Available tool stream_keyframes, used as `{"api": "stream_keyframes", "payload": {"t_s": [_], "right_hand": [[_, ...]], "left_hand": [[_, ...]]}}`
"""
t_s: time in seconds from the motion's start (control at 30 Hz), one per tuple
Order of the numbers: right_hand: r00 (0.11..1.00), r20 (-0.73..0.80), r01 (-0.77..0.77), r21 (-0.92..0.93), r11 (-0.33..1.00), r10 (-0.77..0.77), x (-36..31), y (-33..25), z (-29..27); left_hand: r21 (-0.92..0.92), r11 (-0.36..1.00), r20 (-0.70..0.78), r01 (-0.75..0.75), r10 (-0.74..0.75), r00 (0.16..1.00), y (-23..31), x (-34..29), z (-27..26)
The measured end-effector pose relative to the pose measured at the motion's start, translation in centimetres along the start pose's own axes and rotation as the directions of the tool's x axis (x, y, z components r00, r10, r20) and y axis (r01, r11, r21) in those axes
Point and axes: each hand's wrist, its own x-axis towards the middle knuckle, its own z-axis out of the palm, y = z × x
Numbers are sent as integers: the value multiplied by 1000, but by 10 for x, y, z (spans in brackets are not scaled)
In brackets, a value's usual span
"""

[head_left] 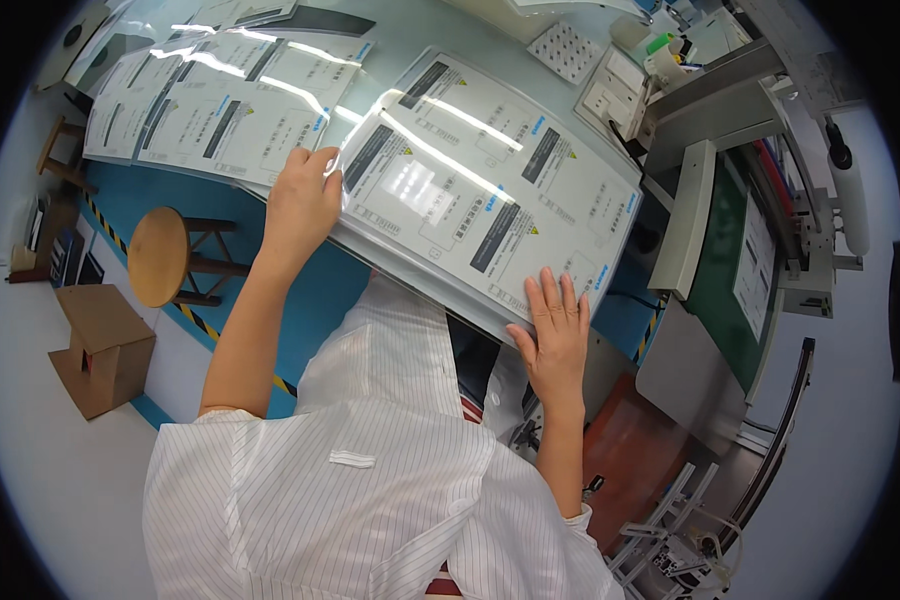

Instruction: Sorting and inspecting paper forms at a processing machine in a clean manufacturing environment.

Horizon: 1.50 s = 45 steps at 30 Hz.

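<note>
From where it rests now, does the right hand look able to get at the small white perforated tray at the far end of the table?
Probably not without leaning. The right hand lies flat on the near edge of the glossy printed sheets; the perforated tray lies beyond their far edge. Nothing blocks the way.

Both bare forearms are reaching forward from short white striped sleeves. The left hand (302,203) is stretching far out, fingers curled downward, gripping. The right hand (553,328) is lying closer, palm down, fingers straight and slightly spread.
</note>
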Motion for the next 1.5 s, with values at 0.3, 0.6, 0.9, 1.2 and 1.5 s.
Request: {"api": "stream_keyframes", "payload": {"t_s": [0.3, 0.6, 0.9, 1.2, 1.5], "right_hand": [[997, -74, 26, -28, 999, -28, -2, 8, 10], [987, -156, -20, 176, 984, 48, -8, 27, 2], [667, -413, -679, 4, 734, 620, -85, 176, -28], [364, -457, -919, -35, 392, 812, -123, 271, -22], [307, -531, -932, 1, 363, 790, -117, 315, -24]], "left_hand": [[202, 961, 61, -187, 179, 982, 0, 4, -6], [100, 994, 156, -51, 35, 987, -12, 11, -1], [-63, 990, 16, -124, 126, 992, -45, 36, 28], [-390, 920, 14, -47, 57, 998, -67, 47, 61], [-380, 923, -43, -59, 46, 998, -96, 49, 63]]}}
